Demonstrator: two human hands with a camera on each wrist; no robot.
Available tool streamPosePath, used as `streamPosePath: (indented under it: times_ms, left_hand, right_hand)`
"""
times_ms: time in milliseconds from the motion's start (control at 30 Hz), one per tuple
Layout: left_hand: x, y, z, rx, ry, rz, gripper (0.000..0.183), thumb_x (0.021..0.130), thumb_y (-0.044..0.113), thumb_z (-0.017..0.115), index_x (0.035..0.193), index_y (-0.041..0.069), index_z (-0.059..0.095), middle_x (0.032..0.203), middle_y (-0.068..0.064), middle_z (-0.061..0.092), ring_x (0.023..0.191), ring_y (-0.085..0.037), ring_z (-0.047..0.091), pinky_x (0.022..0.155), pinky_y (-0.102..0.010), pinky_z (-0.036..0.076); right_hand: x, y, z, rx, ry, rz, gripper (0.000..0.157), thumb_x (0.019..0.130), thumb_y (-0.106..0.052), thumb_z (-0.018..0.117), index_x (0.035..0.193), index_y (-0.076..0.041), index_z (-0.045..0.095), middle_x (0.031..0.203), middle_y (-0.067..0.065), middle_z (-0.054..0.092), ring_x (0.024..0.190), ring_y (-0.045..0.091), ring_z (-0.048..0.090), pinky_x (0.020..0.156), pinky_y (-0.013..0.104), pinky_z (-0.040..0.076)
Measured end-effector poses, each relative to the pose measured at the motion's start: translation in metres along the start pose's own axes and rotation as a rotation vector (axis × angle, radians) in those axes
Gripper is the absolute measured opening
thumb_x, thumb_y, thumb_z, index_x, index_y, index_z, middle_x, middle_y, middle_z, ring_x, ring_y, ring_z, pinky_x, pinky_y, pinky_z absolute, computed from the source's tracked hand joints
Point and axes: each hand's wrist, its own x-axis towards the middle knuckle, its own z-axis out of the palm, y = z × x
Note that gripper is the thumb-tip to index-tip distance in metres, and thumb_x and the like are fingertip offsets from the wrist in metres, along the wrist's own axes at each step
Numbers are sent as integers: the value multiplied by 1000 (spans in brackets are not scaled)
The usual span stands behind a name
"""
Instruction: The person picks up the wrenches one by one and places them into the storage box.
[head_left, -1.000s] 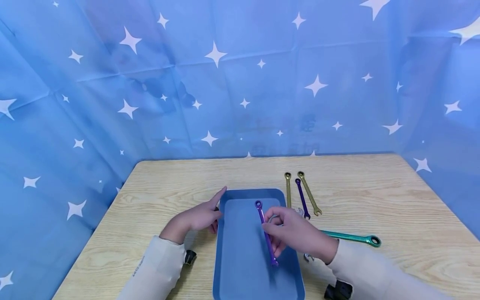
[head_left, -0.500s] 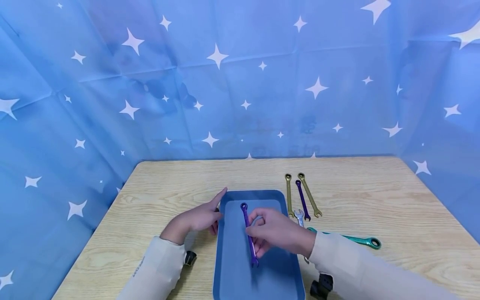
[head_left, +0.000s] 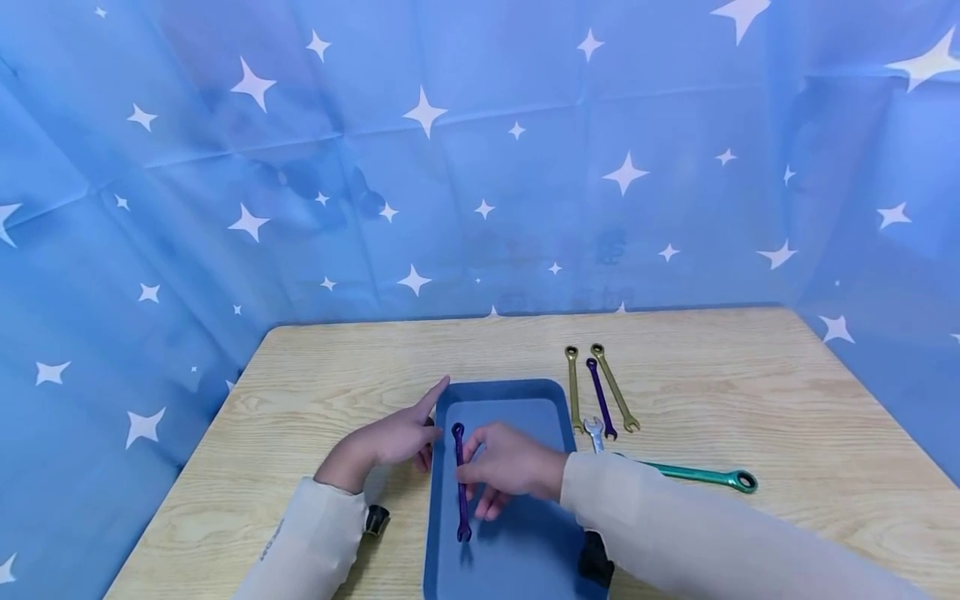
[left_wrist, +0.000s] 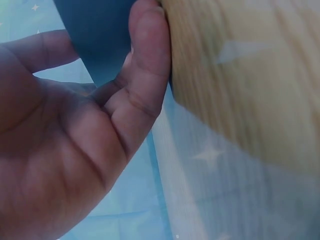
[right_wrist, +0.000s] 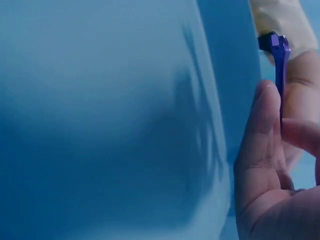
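Observation:
A blue rectangular tray (head_left: 525,550) lies on the table in the head view. Over its left part, my right hand (head_left: 506,462) pinches a purple combination wrench (head_left: 462,525) between thumb and fingers. The wrench's ring end points away from me, and its open end appears in the right wrist view as a purple jaw end (right_wrist: 280,50). Its shadow falls on the tray floor, so it seems slightly raised. My left hand (head_left: 390,442) holds the tray's left side near the far corner, index finger stretched along the rim; bent fingers (left_wrist: 145,75) press the outer wall in the left wrist view.
Right of the tray lie two gold wrenches (head_left: 574,392) (head_left: 617,392), a smaller purple wrench (head_left: 602,400), a silver wrench (head_left: 594,429) partly behind my right arm, and a green wrench (head_left: 705,475). A blue star-patterned curtain (head_left: 480,167) hangs behind the wooden table (head_left: 337,358).
My right hand has carried the purple wrench leftward across the tray, from its right side to near its left wall, turning it more in line with the tray. The left hand stays in place.

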Motion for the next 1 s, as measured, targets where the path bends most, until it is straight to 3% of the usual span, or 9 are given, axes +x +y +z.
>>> streamPosePath:
  times_ms: [267,767,1000]
  left_hand:
    - [-1,1,-1,-4,-4,-2,78,102,12,40,161,34,-6,84,-14,65,69,-25,67,69,-36,57]
    - [-2,0,-1,-4,-3,10,78,103,13,40,161,32,-7,71,-16,63,67,-27,68,69,-36,58]
    - [-1,0,0,-14,-8,13,78,102,13,41,161,34,-7,73,-16,62,69,-27,67,70,-36,58]
  right_hand:
    - [9,3,9,-53,-3,47,13,93,-11,67,93,-2,58,73,12,71,44,13,63,46,29,56]
    - [21,7,23,-95,23,66,13,92,-6,68,84,1,60,71,15,71,44,14,62,49,34,58]
    - [24,10,26,-182,37,43,19,91,-8,70,76,0,62,66,13,71,42,13,61,48,34,58]
